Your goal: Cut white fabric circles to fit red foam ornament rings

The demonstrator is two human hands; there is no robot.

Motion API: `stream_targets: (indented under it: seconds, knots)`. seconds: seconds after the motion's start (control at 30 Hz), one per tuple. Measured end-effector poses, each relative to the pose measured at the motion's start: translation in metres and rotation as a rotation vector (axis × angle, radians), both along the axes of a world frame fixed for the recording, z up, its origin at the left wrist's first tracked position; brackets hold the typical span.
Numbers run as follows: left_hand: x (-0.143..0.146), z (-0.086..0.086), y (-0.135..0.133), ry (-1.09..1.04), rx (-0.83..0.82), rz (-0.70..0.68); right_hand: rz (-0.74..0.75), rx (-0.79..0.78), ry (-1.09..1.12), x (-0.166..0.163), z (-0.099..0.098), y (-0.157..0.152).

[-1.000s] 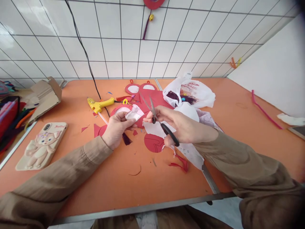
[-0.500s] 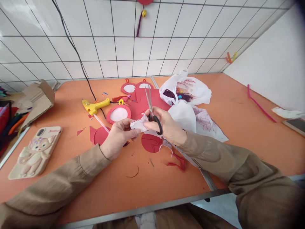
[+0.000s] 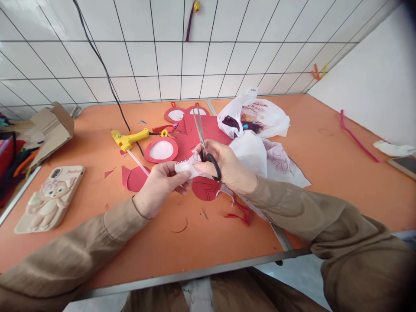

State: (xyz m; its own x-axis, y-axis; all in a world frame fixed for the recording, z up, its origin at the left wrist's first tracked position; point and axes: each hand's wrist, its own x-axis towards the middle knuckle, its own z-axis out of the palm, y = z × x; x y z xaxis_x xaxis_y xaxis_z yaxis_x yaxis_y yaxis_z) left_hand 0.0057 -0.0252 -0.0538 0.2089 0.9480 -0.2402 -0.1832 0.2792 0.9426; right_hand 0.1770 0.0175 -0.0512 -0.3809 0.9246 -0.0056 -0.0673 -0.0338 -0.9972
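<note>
Red strips [image 3: 241, 215] lie on the desk [image 3: 146, 255], on the near side of the fingers and to their right; a red disc [image 3: 205, 190] lies just below the right fingers. The left hand [image 3: 159, 186] pinches a white scrap [image 3: 186, 167], which is held above the desk between both hands. The right hand [image 3: 229, 167] is curled about the scissors [image 3: 214, 167], its fingertips at the scrap's right end; the slightly parted blades point away. Beyond the left fingers: a red ring [image 3: 161, 150] with white centre, and a yellow glue gun [image 3: 131, 139]. Beyond the right fingers: a white plastic bag [image 3: 273, 123], with purple tassels [image 3: 231, 125] and a blue ball [image 3: 245, 126] at its opening. Far left of the fingers: a cardboard box [image 3: 56, 130], contents indiscernible. Compared with one second earlier, the right hand, then apart from the scrap, has reached it; the line-drawn sheet [image 3: 284, 162] shows more fully.
</note>
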Motion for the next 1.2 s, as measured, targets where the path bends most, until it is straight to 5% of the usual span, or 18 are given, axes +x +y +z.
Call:
stream_targets:
  seconds: [0.3,0.5,0.8,1.2]
  knots:
    - [-0.010,-0.011,-0.017,-0.115,-0.072,0.228,0.202,0.105,0.017,0.020,0.014,-0.030]
    - [-0.012,-0.018,-0.020,-0.148,-0.014,0.332,0.487,0.045,-0.084,0.025,-0.002,-0.047]
    - [-0.020,-0.014,-0.017,-0.182,0.073,0.440,0.544,-0.079,-0.199,0.024,-0.007,-0.057]
    - [-0.012,-0.013,-0.030,-0.135,0.074,0.262,0.509,-0.086,-0.256,0.010,0.001,-0.061]
